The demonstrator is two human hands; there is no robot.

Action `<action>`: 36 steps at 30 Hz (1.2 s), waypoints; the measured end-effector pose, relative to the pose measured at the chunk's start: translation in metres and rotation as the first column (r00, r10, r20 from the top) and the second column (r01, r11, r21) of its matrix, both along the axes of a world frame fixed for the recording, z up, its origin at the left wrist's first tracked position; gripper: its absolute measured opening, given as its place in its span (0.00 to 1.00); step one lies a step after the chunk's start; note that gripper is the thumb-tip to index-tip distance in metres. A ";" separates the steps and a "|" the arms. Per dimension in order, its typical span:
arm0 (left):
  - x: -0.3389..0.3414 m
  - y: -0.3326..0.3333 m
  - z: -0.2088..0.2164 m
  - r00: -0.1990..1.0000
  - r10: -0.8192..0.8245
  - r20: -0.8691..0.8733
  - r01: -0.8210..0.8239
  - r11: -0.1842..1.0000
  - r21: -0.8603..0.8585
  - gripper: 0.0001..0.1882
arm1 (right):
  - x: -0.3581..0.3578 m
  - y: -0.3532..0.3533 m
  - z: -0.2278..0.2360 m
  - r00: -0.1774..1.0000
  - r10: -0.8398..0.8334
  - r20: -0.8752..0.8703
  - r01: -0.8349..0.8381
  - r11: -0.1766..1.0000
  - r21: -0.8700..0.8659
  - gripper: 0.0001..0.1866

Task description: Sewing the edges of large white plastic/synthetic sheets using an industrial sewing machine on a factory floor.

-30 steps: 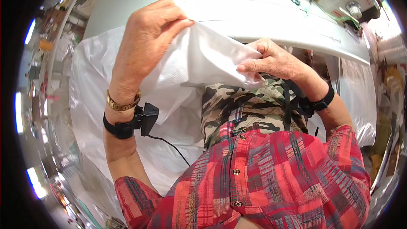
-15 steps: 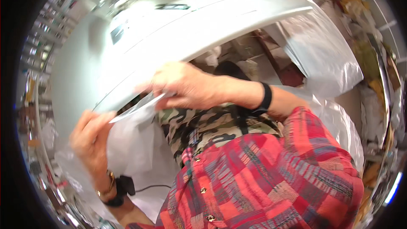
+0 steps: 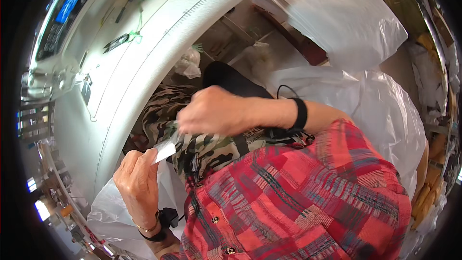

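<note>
Over my lap, my left hand (image 3: 137,178) pinches a small flat white piece (image 3: 165,152) between thumb and fingers, its free end pointing up and right. Close to that end is my right hand (image 3: 210,111), its fingers curled closed and blurred by motion. Something thin and see-through shows faintly between the right fingertips and the white piece; what the fingers grip is hidden. Below both hands are camouflage trousers (image 3: 166,110). Under my left hand hangs a translucent plastic bag (image 3: 113,207).
A white sewing table (image 3: 130,72) curves along the left, its edge marked with a printed ruler. Thread snips (image 3: 117,43) lie on it, beside a sewing machine's metal needle area (image 3: 85,84). Large plastic bags (image 3: 346,24) hang at the right. A crumpled white bag (image 3: 188,62) sits beneath the table.
The view has turned. Both hands have come away from the table edge to over my lap. The white piece stretched between them earlier is now pinched in my left hand, its other end free.
</note>
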State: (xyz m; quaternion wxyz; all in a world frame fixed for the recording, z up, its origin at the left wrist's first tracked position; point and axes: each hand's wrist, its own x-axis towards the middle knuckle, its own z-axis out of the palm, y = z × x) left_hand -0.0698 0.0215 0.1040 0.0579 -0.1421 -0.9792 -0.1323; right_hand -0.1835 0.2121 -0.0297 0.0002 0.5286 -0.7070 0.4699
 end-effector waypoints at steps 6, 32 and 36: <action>-0.023 0.013 -0.007 0.998 -0.035 0.057 0.031 0.996 0.080 0.10 | -0.031 0.214 -0.147 0.726 -0.651 -0.221 0.498 0.276 0.822 0.10; -0.018 -0.004 -0.027 0.992 -0.087 0.092 0.047 0.928 0.369 0.09 | -0.009 0.225 0.015 0.411 -0.688 0.598 0.322 0.723 0.611 0.18; -0.011 -0.010 -0.028 0.991 -0.109 0.075 0.072 0.919 0.387 0.10 | -0.001 0.211 0.048 0.446 -0.634 0.632 0.507 0.761 0.405 0.18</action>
